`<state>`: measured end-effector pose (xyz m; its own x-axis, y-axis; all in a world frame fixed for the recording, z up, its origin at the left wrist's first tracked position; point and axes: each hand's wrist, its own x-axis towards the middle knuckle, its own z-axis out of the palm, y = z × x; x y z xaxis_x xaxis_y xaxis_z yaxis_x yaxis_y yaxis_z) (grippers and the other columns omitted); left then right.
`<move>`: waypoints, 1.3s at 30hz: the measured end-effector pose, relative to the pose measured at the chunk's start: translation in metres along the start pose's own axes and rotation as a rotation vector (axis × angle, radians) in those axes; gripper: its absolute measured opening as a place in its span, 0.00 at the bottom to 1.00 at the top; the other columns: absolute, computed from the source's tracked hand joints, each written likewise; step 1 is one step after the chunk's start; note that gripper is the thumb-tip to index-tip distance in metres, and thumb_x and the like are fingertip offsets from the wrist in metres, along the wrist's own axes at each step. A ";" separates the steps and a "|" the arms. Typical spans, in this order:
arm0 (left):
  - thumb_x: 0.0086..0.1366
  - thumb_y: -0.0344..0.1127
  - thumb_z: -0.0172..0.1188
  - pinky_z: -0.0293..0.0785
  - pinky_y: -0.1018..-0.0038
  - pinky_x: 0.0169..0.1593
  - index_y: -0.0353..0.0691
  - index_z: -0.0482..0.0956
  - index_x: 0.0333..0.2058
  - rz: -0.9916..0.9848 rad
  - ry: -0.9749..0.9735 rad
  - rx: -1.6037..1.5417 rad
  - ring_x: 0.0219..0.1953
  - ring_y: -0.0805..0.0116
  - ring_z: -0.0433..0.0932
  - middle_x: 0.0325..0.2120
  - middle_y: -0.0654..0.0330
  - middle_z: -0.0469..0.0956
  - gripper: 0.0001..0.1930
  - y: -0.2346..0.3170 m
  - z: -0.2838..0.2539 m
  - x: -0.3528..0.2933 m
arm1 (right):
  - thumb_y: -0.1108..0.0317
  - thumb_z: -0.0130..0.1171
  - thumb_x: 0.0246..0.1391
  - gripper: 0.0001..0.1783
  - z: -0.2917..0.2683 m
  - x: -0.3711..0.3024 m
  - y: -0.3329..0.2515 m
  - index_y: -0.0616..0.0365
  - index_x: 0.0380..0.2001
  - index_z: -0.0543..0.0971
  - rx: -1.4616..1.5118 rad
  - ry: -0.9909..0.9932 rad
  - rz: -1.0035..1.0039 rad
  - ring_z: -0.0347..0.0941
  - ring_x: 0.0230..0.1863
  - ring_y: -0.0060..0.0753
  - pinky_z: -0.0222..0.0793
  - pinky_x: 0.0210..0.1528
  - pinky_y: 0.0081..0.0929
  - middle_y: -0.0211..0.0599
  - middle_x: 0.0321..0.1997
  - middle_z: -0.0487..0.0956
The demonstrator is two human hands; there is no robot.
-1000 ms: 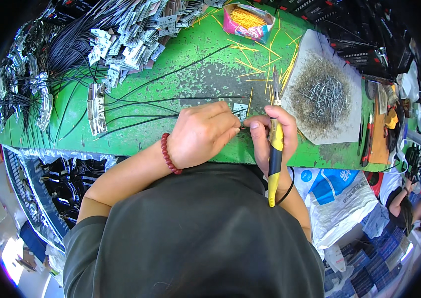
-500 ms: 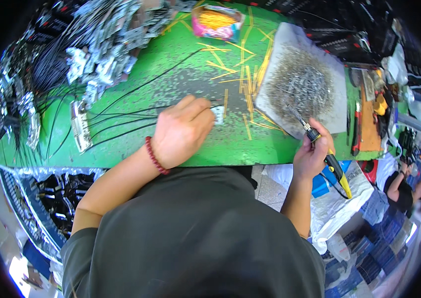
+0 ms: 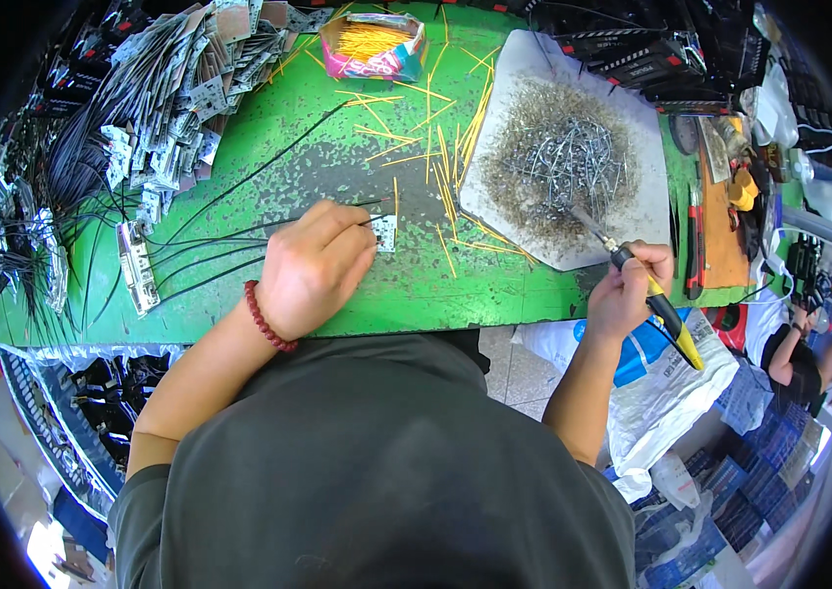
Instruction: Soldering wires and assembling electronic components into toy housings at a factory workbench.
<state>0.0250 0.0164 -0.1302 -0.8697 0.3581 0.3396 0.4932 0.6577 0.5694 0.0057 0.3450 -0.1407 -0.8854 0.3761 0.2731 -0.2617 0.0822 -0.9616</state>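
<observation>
My left hand, with a red bead bracelet at the wrist, rests on the green table. Its fingers are pinched together on a black wire, whose thin end pokes out past them. Just beyond the fingertips lies a small pale circuit board. More black wires run in under this hand from the left. My right hand grips a soldering iron with a black and yellow handle. The iron's metal tip points up and left, at the near edge of a heap of thin silvery metal strands.
The heap lies on a scorched pale slab. Yellow sticks are scattered beside it, below a box of more. Circuit boards with wires pile up at left. Tools lie at right. A person sits further right.
The whole view has swung, so the table's things sit further left. Against the slab, my right hand and the iron have shifted right. My left hand has kept its place by the circuit board.
</observation>
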 end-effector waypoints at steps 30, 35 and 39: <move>0.46 0.21 0.65 0.75 0.70 0.33 0.34 0.77 0.27 -0.014 -0.007 -0.100 0.31 0.59 0.77 0.31 0.55 0.78 0.08 0.008 -0.005 -0.006 | 0.64 0.66 0.47 0.17 0.056 -0.049 -0.019 0.60 0.33 0.69 0.144 -0.340 0.076 0.59 0.27 0.17 0.54 0.31 0.16 0.30 0.28 0.68; 0.48 0.23 0.64 0.74 0.71 0.33 0.36 0.77 0.26 -0.028 -0.001 -0.076 0.30 0.60 0.77 0.32 0.57 0.78 0.06 0.005 0.004 -0.007 | 0.63 0.64 0.45 0.17 0.075 -0.066 -0.019 0.61 0.32 0.68 0.203 -0.372 0.167 0.59 0.27 0.20 0.54 0.32 0.18 0.32 0.27 0.67; 0.49 0.24 0.63 0.75 0.70 0.33 0.36 0.77 0.26 -0.049 0.014 -0.078 0.31 0.61 0.77 0.31 0.57 0.78 0.04 0.004 0.005 -0.007 | 0.67 0.59 0.42 0.14 0.075 -0.075 -0.014 0.62 0.30 0.68 0.212 -0.343 0.192 0.60 0.26 0.23 0.55 0.32 0.21 0.34 0.24 0.67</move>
<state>0.0325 0.0201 -0.1340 -0.8929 0.3168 0.3200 0.4503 0.6204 0.6422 0.0469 0.2469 -0.1459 -0.9925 0.0354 0.1171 -0.1213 -0.1633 -0.9791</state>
